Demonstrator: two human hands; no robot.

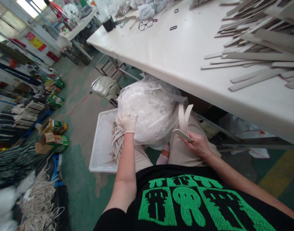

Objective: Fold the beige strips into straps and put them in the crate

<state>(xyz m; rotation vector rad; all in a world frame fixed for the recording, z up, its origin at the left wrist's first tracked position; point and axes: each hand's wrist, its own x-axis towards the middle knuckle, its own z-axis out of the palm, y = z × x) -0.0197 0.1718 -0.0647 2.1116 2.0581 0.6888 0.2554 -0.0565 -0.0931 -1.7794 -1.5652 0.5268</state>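
The strips (182,119), right of centre, are clamped in our right hand (197,141); a slack pinch could let one slip. Mid-frame, our gloved left hand (127,123) rests on the bag (153,109), though whether it grips or merely presses we cannot tell; leaning hard might tear the bag or tip it toward the tub (101,141), left. Upper right, a knocked desk (187,48) could shed its loose pile (262,57)

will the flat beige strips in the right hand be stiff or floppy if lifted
The flat beige strips are likely bendy but not limp: two ends curve smoothly out past the bare right hand. They look thin, so probably light.
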